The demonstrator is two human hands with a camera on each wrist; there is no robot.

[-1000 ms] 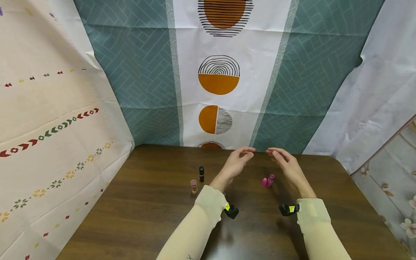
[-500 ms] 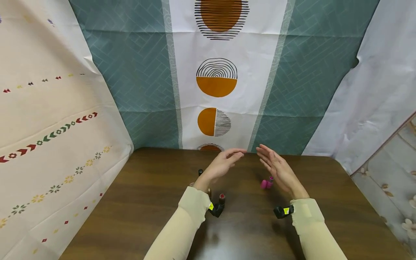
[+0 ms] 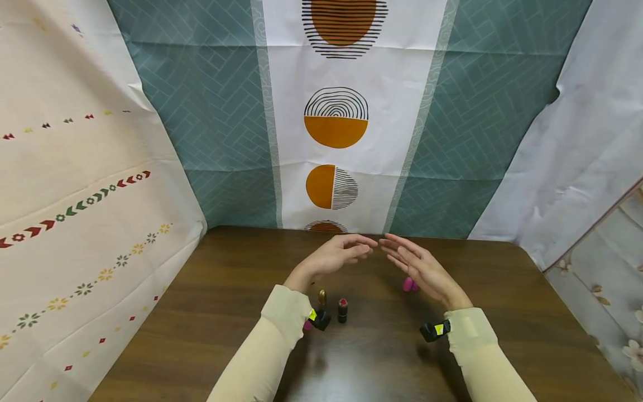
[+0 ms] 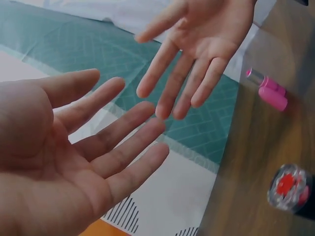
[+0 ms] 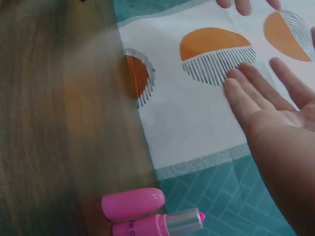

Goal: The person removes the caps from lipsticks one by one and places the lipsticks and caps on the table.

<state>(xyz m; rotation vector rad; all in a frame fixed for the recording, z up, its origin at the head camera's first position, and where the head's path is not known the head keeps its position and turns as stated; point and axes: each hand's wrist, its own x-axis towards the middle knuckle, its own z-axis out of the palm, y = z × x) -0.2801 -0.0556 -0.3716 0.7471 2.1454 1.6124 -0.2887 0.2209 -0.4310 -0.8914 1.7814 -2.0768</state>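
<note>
Both hands hover above the brown table with fingers extended, palms inward and fingertips close together. My left hand [image 3: 331,258] holds nothing. The right hand [image 3: 424,273] is bare too. Below the right hand, a pink lipstick [image 5: 184,223] lies uncapped beside its pink cap [image 5: 133,204]; in the head view the hand partly covers them. Near my left wrist stands a dark lipstick [image 3: 342,312] with a red tip. Beside it is a small gold piece [image 3: 322,297], its kind unclear. In the left wrist view, a clear-rimmed item with a red centre [image 4: 287,186] shows at the lower right.
The brown table [image 3: 201,329] reaches back to a patterned teal and white cloth [image 3: 346,190]. Cream cloth [image 3: 100,223] hangs on the left, white cloth [image 3: 577,167] on the right. A pink bit [image 3: 307,325] peeks out by my left sleeve.
Both hands have moved left, the right one with its fingers straightening. My left arm now covers the black tube and clear tube, and uncovers the red-tipped lipstick and gold piece.
</note>
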